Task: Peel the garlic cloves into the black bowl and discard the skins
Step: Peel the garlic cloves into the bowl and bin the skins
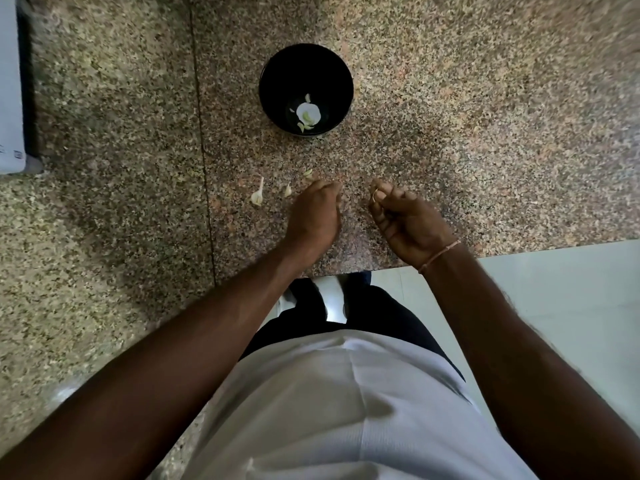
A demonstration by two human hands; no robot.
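The black bowl stands on the speckled granite counter, with pale peeled cloves and bits at its bottom. Three unpeeled garlic cloves lie nearer me: one with a long tip, a small one and one just beyond my left hand. My left hand rests on the counter, fingers curled down; what they hold is hidden. My right hand is to its right, fingers curled, pinching a small pale garlic piece at the fingertips.
The counter's front edge runs just behind my right wrist, with pale floor tiles below. A seam in the granite runs front to back left of the bowl. A white appliance or box sits at the far left edge.
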